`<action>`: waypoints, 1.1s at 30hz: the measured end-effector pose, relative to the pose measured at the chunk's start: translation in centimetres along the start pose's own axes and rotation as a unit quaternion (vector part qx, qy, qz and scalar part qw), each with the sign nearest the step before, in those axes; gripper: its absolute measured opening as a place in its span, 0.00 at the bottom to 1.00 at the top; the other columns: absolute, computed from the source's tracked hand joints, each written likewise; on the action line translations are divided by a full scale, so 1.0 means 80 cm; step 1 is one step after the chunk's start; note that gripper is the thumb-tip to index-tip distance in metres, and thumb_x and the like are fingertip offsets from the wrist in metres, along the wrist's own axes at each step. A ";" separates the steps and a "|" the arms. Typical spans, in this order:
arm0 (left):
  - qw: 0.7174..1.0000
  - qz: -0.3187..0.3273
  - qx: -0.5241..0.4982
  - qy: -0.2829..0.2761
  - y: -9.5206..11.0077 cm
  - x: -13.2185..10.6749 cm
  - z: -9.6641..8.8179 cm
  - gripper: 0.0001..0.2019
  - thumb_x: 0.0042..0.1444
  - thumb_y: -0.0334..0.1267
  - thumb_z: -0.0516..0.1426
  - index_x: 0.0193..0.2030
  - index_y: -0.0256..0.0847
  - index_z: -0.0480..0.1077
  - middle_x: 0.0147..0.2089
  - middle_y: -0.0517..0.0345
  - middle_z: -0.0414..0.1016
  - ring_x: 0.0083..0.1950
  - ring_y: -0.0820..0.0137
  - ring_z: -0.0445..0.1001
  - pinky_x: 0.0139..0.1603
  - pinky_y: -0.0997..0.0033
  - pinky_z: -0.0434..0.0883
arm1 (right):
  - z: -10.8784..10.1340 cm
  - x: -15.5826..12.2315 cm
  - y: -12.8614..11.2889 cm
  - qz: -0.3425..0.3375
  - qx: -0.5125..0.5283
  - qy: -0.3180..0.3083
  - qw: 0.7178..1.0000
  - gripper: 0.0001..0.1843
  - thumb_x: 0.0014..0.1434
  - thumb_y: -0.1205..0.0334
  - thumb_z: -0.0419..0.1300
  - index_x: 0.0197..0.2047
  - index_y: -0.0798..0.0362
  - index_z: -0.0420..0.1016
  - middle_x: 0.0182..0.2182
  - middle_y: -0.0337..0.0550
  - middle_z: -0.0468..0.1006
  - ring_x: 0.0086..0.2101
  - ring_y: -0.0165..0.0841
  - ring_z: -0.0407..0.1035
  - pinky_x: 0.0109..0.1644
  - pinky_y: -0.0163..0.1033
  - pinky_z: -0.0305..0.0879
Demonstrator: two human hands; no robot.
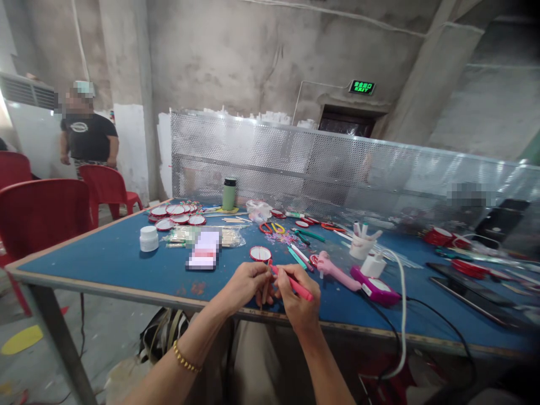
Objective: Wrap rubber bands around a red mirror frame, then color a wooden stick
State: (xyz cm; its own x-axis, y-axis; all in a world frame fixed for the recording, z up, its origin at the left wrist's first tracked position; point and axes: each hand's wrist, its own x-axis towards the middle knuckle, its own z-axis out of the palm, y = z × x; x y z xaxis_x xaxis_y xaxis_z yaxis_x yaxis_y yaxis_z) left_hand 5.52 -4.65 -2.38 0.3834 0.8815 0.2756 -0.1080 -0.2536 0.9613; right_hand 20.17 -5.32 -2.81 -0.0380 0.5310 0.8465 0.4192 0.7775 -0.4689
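Observation:
My right hand is closed around a pinkish-red marker pen, its tip end pointing at the fingers of my left hand. My left hand, with a gold bead bracelet on its wrist, pinches a thin wooden stick near the table's front edge. Just beyond my fingers is a small round drum with a white face and red rim. Whether the stick joins the drum is hidden by my fingers. To the right lie green and white pens and a pink glue gun.
A phone, a white jar and several small drums occupy the left of the blue table. A green bottle stands behind. On the right are a pen cup, purple device and looping white cable.

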 end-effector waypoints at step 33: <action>1.000 -0.002 0.002 0.003 0.003 -0.001 0.001 0.17 0.56 0.51 0.55 0.28 0.38 0.65 0.22 0.58 0.73 0.19 0.73 0.69 0.18 0.77 0.65 | 0.001 0.000 0.001 0.018 0.006 -0.004 1.000 0.09 0.63 0.62 0.56 0.34 0.53 0.75 0.23 0.38 0.76 0.21 0.30 0.71 0.25 0.33 0.68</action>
State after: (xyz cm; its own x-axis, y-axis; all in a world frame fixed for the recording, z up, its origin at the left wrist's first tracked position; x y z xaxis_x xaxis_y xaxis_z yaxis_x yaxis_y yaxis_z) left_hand 5.58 -4.82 -2.20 0.3781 0.8849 0.2721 -0.1026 -0.2520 0.9623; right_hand 20.14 -5.23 -2.87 -0.0309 0.5622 0.8264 0.4102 0.7611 -0.5025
